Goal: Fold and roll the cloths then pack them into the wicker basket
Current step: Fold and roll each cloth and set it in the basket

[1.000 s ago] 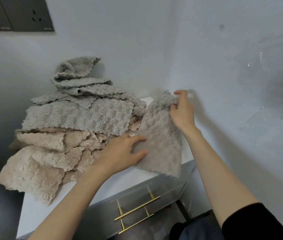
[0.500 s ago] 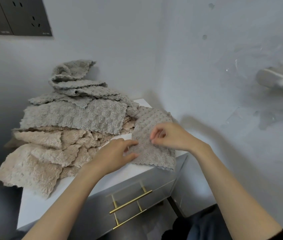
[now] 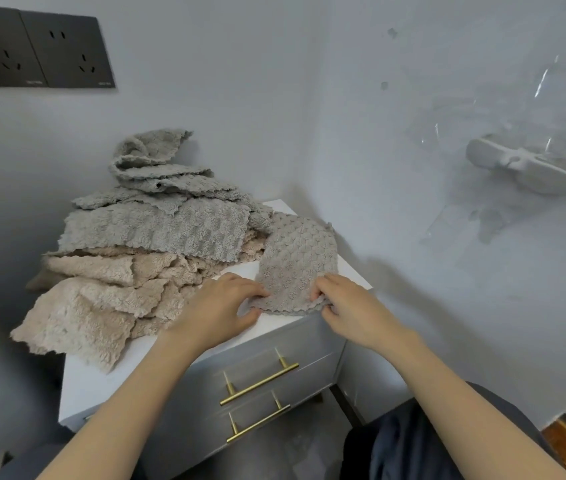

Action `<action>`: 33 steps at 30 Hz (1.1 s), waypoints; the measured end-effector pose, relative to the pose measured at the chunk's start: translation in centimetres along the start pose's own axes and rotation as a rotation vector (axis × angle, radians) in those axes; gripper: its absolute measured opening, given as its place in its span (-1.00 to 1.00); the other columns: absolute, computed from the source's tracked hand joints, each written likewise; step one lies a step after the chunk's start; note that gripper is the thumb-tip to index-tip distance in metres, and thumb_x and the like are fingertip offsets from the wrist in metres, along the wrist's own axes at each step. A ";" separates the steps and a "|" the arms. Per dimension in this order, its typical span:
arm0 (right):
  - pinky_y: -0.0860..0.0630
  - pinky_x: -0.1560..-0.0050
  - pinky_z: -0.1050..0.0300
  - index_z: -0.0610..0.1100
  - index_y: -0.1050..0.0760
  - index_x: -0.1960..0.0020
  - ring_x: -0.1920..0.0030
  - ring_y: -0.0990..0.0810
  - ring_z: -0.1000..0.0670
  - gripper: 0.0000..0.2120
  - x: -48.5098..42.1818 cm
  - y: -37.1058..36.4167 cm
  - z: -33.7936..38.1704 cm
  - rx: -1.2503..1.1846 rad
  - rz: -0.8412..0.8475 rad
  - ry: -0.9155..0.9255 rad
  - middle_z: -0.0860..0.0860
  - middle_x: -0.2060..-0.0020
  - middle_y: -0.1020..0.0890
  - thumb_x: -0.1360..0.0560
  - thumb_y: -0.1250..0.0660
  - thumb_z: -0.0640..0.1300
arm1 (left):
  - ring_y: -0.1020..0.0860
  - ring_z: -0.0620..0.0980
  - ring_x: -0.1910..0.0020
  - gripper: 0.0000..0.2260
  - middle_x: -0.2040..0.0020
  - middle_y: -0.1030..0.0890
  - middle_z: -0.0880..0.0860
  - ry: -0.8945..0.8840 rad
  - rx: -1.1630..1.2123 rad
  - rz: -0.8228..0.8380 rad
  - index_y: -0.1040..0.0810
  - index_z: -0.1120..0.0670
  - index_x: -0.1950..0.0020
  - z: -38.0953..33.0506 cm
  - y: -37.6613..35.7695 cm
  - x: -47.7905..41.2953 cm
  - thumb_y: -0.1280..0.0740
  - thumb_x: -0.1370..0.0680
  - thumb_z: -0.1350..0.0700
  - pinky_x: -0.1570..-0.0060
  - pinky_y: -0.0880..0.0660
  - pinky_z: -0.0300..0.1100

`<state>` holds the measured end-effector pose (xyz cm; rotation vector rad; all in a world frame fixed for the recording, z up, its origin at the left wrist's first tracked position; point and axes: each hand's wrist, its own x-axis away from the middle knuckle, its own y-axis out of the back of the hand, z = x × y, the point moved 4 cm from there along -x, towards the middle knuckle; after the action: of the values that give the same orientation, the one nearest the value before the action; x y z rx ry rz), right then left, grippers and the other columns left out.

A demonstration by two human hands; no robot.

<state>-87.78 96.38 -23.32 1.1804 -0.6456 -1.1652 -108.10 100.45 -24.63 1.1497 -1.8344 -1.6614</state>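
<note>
Cloth pile (image 3: 143, 258): big messy heap hogging the left and back of the desk (image 3: 101, 379). Beige ones are at the bottom, with one flopping over the left edge, and grey ones are stacked on top. The topmost is all crumpled up against the back wall.
Socket plates (image 3: 35, 51): two dark ones on the wall, up and to the left of the heap.
Left hand (image 3: 219, 306): down at the desk's front edge, just right of the heap. Fingers (image 3: 257, 291) and thumb are clamped on the near left corner of the single cloth.
Grey cloth (image 3: 298, 261): the one being worked on. It's a bubbly-textured grey piece lying flat on the right end of the desk by the front right corner. Its near edge sits right along the front edge and its far left side is touching the heap.
Right hand (image 3: 354, 310): fingers (image 3: 319, 289) are curled down and pinching the near right corner, and the cloth is bunched up a bit under them.
Drawer handles (image 3: 259, 384): two brass bars on the grey front below the hands, one above the other.
White fitting (image 3: 520, 166): stuck on the right wall, well away from everything. Can't tell what it is tbh.
</note>
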 end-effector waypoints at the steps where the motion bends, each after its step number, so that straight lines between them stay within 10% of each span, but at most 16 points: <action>1: -0.41 -0.01 0.09 -0.11 -0.46 -0.05 0.00 -0.48 -0.01 -0.79 0.0 0.2 -0.3 -0.028 -0.011 -0.041 0.03 0.01 -0.54 -0.46 -0.19 -0.30 | -0.41 -0.12 -0.26 -0.69 -0.24 -0.54 -0.18 0.004 -0.010 -0.016 -0.50 -0.12 -0.29 -0.1 -0.1 0.0 -0.27 -0.54 -0.05 -0.25 -0.36 -0.10; 7: -0.30 0.38 0.35 -0.03 -0.53 -0.01 0.46 -0.40 0.16 -0.83 -0.5 0.9 -2.4 -0.258 -0.137 -0.254 0.10 0.41 -0.47 -0.48 -0.27 -0.24 | -0.43 -0.11 -0.20 -0.68 -0.15 -0.53 -0.18 0.011 -0.075 -0.063 -0.48 -0.10 -0.20 -0.4 -0.5 -0.8 -0.22 -0.52 -0.19 -0.15 -0.34 -0.15; 19: -0.48 0.01 0.00 -0.06 -0.48 -0.20 0.07 -0.54 -0.09 -0.78 -1.5 0.5 -5.6 -0.235 -0.135 -0.437 -0.02 0.21 -0.56 -0.57 -0.20 -0.10 | -0.36 0.02 0.47 -0.50 0.41 -0.50 0.17 0.303 0.377 -0.093 -0.50 0.24 0.34 0.1 -1.4 -3.1 -0.28 -0.54 -0.18 0.40 -0.25 -0.17; 23: -0.48 0.04 0.01 -0.06 -0.47 -0.08 0.04 -0.57 -0.11 -0.85 -1.5 0.3 -6.3 -0.231 -0.154 -0.521 -0.02 0.21 -0.62 -0.55 -0.25 -0.04 | -0.23 -0.01 0.50 -0.50 0.51 -0.27 0.06 0.352 0.367 -0.122 -0.31 0.12 0.44 0.2 -1.8 -3.6 -0.29 -0.52 -0.20 0.45 -0.16 -0.18; 33: -0.42 0.14 0.07 -0.04 -0.42 -0.01 0.04 -0.54 -0.10 -0.89 -0.8 0.9 -6.7 -0.125 -0.275 -0.570 -0.04 0.17 -0.61 -0.53 -0.23 -0.03 | -0.39 -0.08 0.28 -0.51 0.39 -0.41 -0.05 0.224 0.641 -0.192 -0.39 0.12 0.45 -0.5 -1.5 -4.6 -0.27 -0.47 -0.24 0.14 -0.32 -0.10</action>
<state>-81.79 99.48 -24.44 0.8428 -0.8360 -1.7780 -104.65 103.82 -24.98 1.7317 -2.2242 -0.9780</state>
